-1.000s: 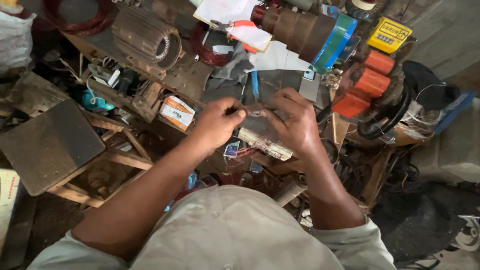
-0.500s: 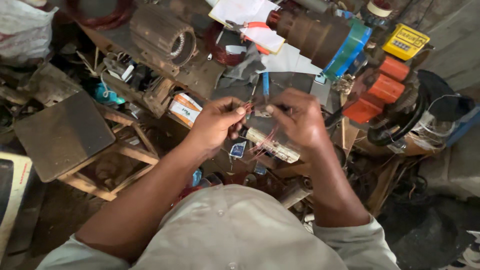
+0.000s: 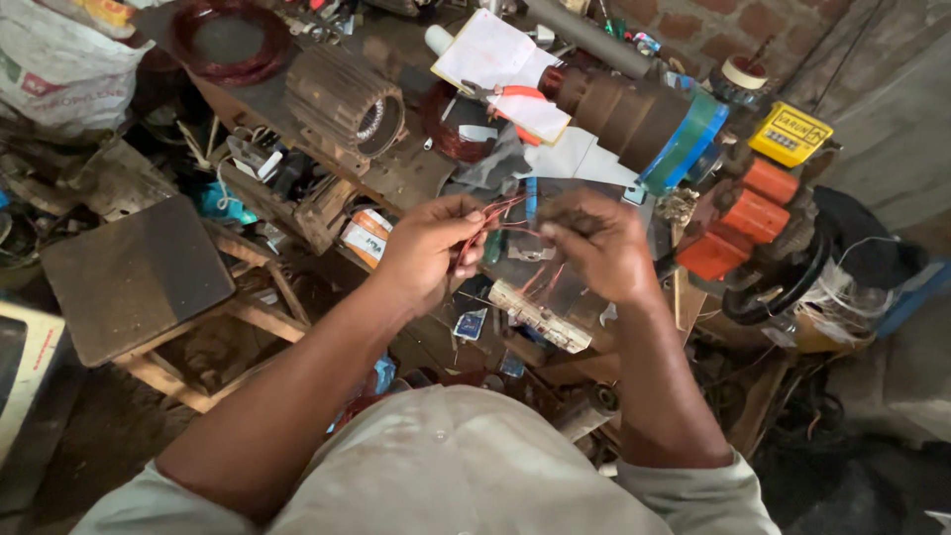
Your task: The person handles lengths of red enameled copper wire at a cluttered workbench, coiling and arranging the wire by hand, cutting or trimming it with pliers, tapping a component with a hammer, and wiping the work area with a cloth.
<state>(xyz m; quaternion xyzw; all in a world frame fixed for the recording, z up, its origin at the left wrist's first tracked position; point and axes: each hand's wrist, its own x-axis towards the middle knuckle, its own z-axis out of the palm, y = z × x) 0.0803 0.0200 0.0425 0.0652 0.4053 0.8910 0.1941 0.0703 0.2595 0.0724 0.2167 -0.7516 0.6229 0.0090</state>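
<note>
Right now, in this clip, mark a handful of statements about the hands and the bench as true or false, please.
1. Both hands pinch thin reddish wires between them. True: the left hand and right hand hold the reddish wires.
2. The finned motor housing lies right of the hands. False: the finned motor housing lies up and to their left.
3. A yellow meter sits at the upper right. True: the yellow meter is there.
4. The wooden stool carries a stack of paper. False: the wooden stool has a dark flat top; the paper pad is on the bench.
</note>
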